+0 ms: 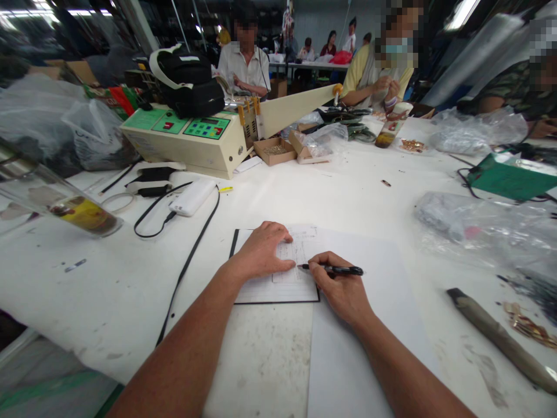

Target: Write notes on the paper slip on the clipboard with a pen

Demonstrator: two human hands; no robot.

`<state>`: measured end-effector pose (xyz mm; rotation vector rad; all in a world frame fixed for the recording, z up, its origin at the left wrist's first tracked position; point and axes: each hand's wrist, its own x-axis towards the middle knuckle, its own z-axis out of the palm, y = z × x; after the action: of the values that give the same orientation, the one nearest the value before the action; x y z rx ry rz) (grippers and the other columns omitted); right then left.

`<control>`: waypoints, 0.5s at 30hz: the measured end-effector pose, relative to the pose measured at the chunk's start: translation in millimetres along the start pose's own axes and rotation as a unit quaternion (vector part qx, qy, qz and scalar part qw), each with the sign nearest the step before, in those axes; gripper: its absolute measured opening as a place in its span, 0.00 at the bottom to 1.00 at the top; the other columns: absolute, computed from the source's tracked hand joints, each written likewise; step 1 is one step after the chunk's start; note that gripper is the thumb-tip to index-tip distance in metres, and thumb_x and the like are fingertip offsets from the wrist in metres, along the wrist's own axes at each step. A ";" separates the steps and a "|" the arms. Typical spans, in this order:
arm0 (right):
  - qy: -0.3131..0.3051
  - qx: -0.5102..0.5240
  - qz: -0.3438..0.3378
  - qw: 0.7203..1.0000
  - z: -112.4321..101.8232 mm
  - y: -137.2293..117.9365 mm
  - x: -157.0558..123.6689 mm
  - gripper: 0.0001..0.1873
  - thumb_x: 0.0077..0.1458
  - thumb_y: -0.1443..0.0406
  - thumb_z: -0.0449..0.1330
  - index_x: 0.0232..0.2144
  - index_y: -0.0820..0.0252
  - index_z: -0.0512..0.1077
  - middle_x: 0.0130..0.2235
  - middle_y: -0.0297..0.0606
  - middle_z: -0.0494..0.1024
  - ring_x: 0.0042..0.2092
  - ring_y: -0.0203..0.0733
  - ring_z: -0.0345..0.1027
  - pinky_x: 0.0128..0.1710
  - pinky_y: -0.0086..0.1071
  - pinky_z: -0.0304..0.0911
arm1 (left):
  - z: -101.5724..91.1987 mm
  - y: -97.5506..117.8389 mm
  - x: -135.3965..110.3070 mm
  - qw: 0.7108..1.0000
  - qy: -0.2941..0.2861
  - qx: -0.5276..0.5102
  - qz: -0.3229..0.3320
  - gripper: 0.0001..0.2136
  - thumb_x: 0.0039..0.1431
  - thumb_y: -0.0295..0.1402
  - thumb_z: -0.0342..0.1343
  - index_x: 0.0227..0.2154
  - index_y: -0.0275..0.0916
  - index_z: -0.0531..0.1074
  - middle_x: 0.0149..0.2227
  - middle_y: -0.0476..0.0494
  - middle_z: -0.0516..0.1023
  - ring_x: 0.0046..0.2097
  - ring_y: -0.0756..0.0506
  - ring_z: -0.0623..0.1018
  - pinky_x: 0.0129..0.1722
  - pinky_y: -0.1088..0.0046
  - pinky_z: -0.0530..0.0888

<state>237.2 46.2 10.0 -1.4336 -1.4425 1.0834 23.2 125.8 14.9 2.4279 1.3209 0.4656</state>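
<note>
A notebook (256, 292) with a dark edge lies on the white table, its page partly covered with handwriting. Across its left side rests my left hand (263, 249), thumb and fingers spread over the page. My right hand (342, 290) grips a black pen (346, 270), whose tip points left and meets or hovers just above the page; I cannot tell which. Under my right forearm is a large sheet of white paper (369, 360), reaching beside the notebook. The handwriting is too small to read.
A beige machine (191, 154) with a green panel carries a black bag (191, 81). A white power bank (194, 197) with a black cable and a glass bottle (82, 212) sit left. Right are plastic bags (483, 226), a green box (513, 177) and a grey-brown bar (500, 337). People work across the table.
</note>
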 end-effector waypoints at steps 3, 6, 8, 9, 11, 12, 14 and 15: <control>0.002 0.000 -0.001 1.000 0.1 -0.5 0.1 0.10 0.61 0.59 0.61 0.30 0.57 0.76 0.25 0.30 0.71 0.27 0.38 0.61 0.28 0.32 0.56 | -0.9 0.3 -0.5 1.000 -0.005 -0.004 0.002 0.22 0.47 0.40 0.72 0.45 0.43 0.74 0.53 0.43 0.75 0.58 0.35 0.70 0.61 0.56 0.70; 0.001 0.004 0.001 1.000 0.1 -0.5 0.3 0.10 0.61 0.59 0.61 0.30 0.57 0.76 0.25 0.30 0.71 0.27 0.38 0.61 0.28 0.32 0.56 | -1.6 1.2 -0.6 1.000 -0.008 -0.004 0.001 0.23 0.46 0.39 0.72 0.46 0.43 0.74 0.54 0.43 0.75 0.59 0.36 0.70 0.61 0.56 0.70; 0.000 0.006 0.002 1.000 -0.1 -0.1 0.2 0.10 0.61 0.59 0.61 0.30 0.56 0.76 0.25 0.30 0.71 0.27 0.37 0.60 0.27 0.31 0.56 | -1.7 1.7 -0.4 1.000 -0.011 0.000 0.000 0.24 0.45 0.40 0.72 0.46 0.43 0.74 0.54 0.43 0.75 0.59 0.36 0.70 0.61 0.56 0.69; 0.000 0.006 0.001 1.000 -0.3 0.1 0.0 0.10 0.60 0.60 0.60 0.29 0.56 0.75 0.25 0.30 0.70 0.27 0.37 0.60 0.27 0.31 0.56 | -1.6 1.9 -0.3 1.000 -0.011 0.003 0.000 0.25 0.45 0.40 0.73 0.46 0.43 0.74 0.54 0.43 0.75 0.59 0.36 0.70 0.61 0.56 0.69; 0.000 0.005 -0.002 1.000 -0.7 0.3 -0.4 0.09 0.60 0.60 0.60 0.29 0.56 0.75 0.25 0.30 0.70 0.27 0.37 0.60 0.27 0.31 0.55 | -1.4 2.1 -0.4 1.000 -0.011 0.008 0.000 0.25 0.45 0.41 0.73 0.46 0.43 0.74 0.54 0.43 0.75 0.58 0.35 0.70 0.61 0.56 0.69; 0.000 0.003 -0.004 1.000 -0.9 0.3 -0.6 0.09 0.60 0.60 0.60 0.29 0.56 0.75 0.25 0.30 0.70 0.27 0.37 0.60 0.27 0.31 0.55 | -1.2 2.2 -0.5 1.000 -0.011 0.010 0.000 0.25 0.45 0.42 0.73 0.46 0.43 0.74 0.54 0.43 0.75 0.58 0.35 0.70 0.61 0.56 0.69; -0.002 0.001 -0.004 1.000 -1.1 0.2 -0.7 0.09 0.60 0.60 0.60 0.29 0.57 0.75 0.25 0.30 0.70 0.27 0.37 0.60 0.27 0.31 0.56 | -1.1 2.6 -0.9 1.000 -0.010 0.013 -0.002 0.25 0.45 0.42 0.73 0.46 0.43 0.74 0.54 0.43 0.75 0.58 0.36 0.70 0.61 0.56 0.69; -0.002 0.000 -0.003 1.000 -1.1 0.2 -0.6 0.09 0.60 0.60 0.60 0.29 0.57 0.75 0.25 0.30 0.70 0.27 0.37 0.60 0.27 0.31 0.56 | -1.2 2.8 -1.2 1.000 -0.010 0.014 -0.003 0.25 0.45 0.43 0.73 0.46 0.43 0.74 0.54 0.43 0.75 0.58 0.36 0.71 0.61 0.56 0.69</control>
<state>238.2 45.6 10.2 -1.4274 -1.4485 1.0832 24.2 123.5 17.0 2.4456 1.3339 0.4223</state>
